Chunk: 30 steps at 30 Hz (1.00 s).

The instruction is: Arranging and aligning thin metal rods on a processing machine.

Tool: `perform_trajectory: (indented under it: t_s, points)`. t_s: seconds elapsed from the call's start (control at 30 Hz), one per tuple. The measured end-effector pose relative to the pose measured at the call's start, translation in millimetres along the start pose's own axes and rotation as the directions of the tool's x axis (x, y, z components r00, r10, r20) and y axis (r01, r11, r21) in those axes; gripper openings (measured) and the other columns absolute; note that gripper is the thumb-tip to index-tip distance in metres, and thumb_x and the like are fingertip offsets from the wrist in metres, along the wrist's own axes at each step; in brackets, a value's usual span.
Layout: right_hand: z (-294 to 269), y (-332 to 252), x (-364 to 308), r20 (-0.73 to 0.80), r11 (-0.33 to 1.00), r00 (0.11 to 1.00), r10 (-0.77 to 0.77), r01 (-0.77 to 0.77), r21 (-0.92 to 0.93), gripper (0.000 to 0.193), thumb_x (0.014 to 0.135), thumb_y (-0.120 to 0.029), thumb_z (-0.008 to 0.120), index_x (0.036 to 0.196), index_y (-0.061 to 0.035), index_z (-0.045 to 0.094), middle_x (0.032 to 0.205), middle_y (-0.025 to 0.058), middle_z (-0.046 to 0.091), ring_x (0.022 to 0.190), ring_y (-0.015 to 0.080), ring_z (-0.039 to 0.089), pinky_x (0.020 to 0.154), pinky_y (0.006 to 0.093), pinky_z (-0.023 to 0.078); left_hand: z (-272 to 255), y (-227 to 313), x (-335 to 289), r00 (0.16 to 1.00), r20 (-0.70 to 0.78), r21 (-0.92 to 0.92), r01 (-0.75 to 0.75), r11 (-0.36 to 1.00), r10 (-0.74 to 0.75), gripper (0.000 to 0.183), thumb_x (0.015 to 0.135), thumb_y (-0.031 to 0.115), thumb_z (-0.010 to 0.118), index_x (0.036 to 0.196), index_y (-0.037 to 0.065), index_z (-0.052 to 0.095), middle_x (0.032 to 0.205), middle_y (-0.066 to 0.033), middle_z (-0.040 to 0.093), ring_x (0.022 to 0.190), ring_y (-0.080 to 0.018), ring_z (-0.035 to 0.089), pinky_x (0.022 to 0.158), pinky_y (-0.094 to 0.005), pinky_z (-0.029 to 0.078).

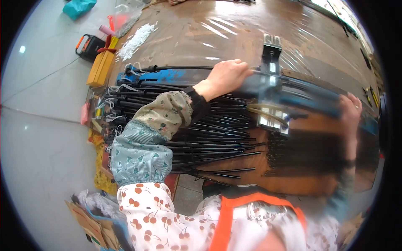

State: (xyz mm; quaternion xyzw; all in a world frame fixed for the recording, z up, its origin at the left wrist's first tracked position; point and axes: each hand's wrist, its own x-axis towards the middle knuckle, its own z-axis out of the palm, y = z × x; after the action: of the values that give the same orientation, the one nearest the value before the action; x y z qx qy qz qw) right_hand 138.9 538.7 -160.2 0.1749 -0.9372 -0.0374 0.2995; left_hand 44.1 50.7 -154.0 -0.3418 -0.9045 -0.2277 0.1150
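- At far left, a black-and-orange case (pixel 89 48) sits near a yellow box (pixel 100 69) by the table's edge.
- Next, a heap of small white pieces (pixel 137 41) lies on the brown table (pixel 188 37).
- Below it, many black rods (pixel 209 144) lie side by side, pale cords (pixel 109 102) at their left ends.
- A long black rod (pixel 180 67) runs along the far side of these, into the left hand.
- The left hand (pixel 228 77) has its fingers bent and together, pinching that rod just left of a metal fixture (pixel 271 79).
- A yellowish curved strip (pixel 268 112) crosses the fixture's near part.
- Right of that, a dark row of thin pieces (pixel 310 154) covers the table.
- The right hand (pixel 351 111) is raised beyond, blurred; I cannot tell whether it grips anything.
- Yellow-handled tools (pixel 372 96) lie at the far right.
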Motion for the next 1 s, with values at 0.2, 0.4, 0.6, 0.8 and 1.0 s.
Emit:
perform_trajectory:
  t_s: [0.2, 0.4, 0.6, 0.8, 1.0]
  points:
    - [-33.0, -110.6, 12.5, -0.055, 0.983, 0.995, -0.085, 0.092, 0.158, 0.034, 0.081, -0.002, 0.068, 0.115, -0.0051, 0.066, 0.114, 0.0074, 0.069, 0.114, 0.0281, 0.061, 0.096, 0.0423, 0.039, -3.0, 2.2, 0.3, 0.988, 0.114, 0.122, 0.093, 0.988, -0.107, 0.016, 0.096, 0.021, 0.055, 0.089, 0.007, 0.059, 0.078, -0.0216, 0.065, 0.073, -0.0444, 0.062, 0.063, -0.0532, 0.048]
    - [-31.5, -136.1, -4.0, -0.040, 0.943, 0.999, 0.034, -0.019, 0.331, 0.030, 0.081, -0.011, 0.072, 0.111, -0.0077, 0.069, 0.099, 0.0045, 0.070, 0.102, 0.0253, 0.061, 0.091, 0.0386, 0.039, -6.1, 4.6, 5.4, 0.986, 0.129, 0.190, 0.076, 0.979, -0.102, 0.019, 0.097, 0.025, 0.056, 0.088, 0.008, 0.056, 0.077, -0.0177, 0.064, 0.077, -0.0426, 0.062, 0.063, -0.0509, 0.047]
    - [-5.2, -160.6, 4.8, 0.003, 0.864, 0.999, 0.047, -0.042, 0.502, 0.028, 0.082, -0.010, 0.072, 0.109, -0.0055, 0.067, 0.094, 0.0077, 0.068, 0.096, 0.0266, 0.061, 0.084, 0.0383, 0.042, -5.5, 11.0, -0.5, 0.991, 0.107, 0.177, 0.062, 0.982, -0.082, 0.019, 0.097, 0.023, 0.056, 0.086, 0.007, 0.053, 0.078, -0.0178, 0.063, 0.077, -0.0427, 0.061, 0.063, -0.0495, 0.047]
    - [14.7, -165.7, 12.1, 0.052, 0.592, 0.997, 0.063, -0.079, 0.802, 0.014, 0.092, -0.004, 0.059, 0.106, -0.0003, 0.062, 0.086, 0.0165, 0.060, 0.080, 0.0351, 0.061, 0.072, 0.0405, 0.049, 2.6, 0.8, -2.3, 1.000, -0.002, 0.166, -0.006, 0.986, 0.007, 0.015, 0.094, 0.017, 0.059, 0.084, 0.007, 0.053, 0.078, -0.0178, 0.062, 0.076, -0.0419, 0.061, 0.060, -0.0492, 0.047]
    - [-12.2, -172.3, -0.7, 0.332, 0.659, 0.943, 0.009, -0.255, 0.708, 0.048, 0.072, -0.030, 0.082, 0.106, -0.0034, 0.061, 0.092, 0.0127, 0.058, 0.089, 0.0349, 0.057, 0.078, 0.0412, 0.047, -9.4, -17.3, -1.2, 0.951, -0.026, 0.438, -0.266, 0.859, 0.307, 0.012, 0.094, 0.019, 0.060, 0.090, 0.010, 0.054, 0.080, -0.0098, 0.063, 0.072, -0.0314, 0.063, 0.060, -0.0434, 0.048]
